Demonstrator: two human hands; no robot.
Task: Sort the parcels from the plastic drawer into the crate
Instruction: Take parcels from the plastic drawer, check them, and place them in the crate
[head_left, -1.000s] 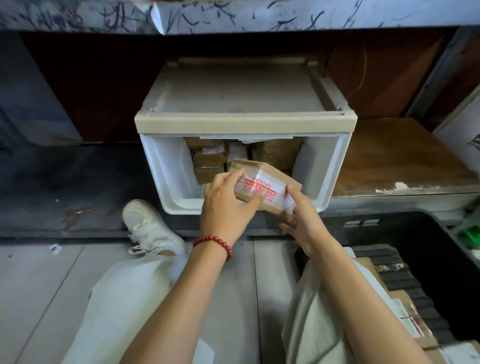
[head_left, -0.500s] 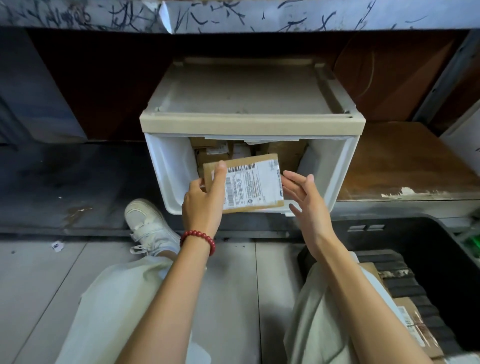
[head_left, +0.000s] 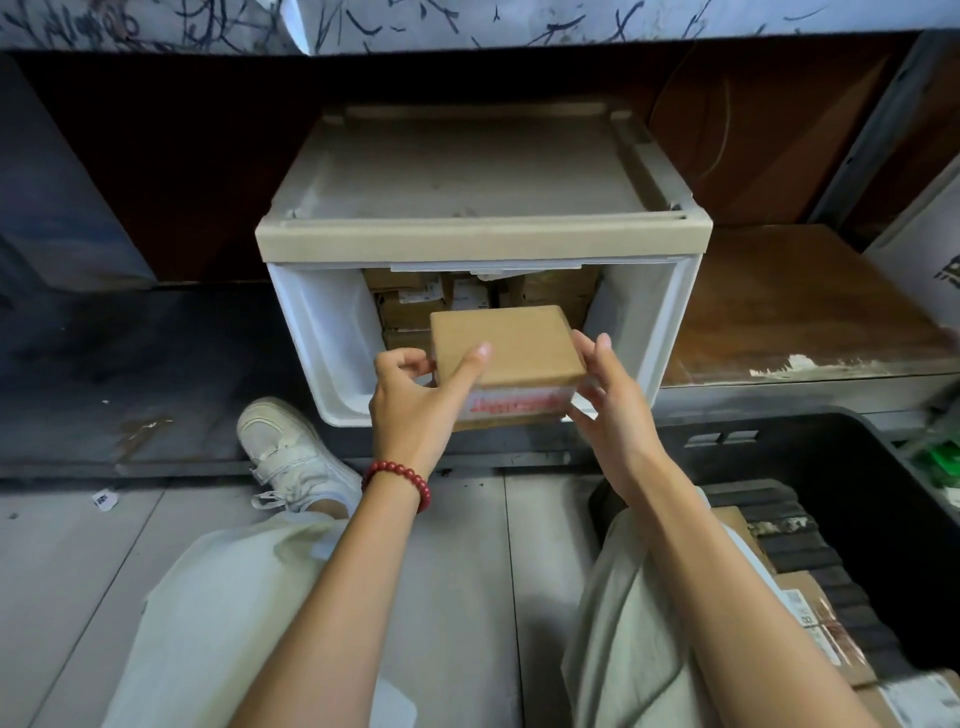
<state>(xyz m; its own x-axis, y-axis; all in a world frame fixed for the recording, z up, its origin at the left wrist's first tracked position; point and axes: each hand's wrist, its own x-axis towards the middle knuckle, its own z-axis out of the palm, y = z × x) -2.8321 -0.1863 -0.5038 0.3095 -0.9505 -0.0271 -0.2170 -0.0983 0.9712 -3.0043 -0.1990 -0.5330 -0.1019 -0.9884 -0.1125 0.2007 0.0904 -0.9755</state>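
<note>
Fingers (head_left: 475, 358) of left hand (head_left: 410, 400) pinch flat, smooth brown cardboard parcel (head_left: 506, 345) at left edge, thumb on top; right hand (head_left: 613, 410) clasps right edge. Parcel level at frame centre, before glossy white plastic drawer (head_left: 322, 332) mouth. Black crate (head_left: 831, 431) lower right.

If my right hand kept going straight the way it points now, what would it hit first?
Probably the stacked parcels at the back of the plastic drawer: the right hand, gripping the brown parcel, points into the opening. Depth is unclear; it might brush the drawer's right wall first.
</note>
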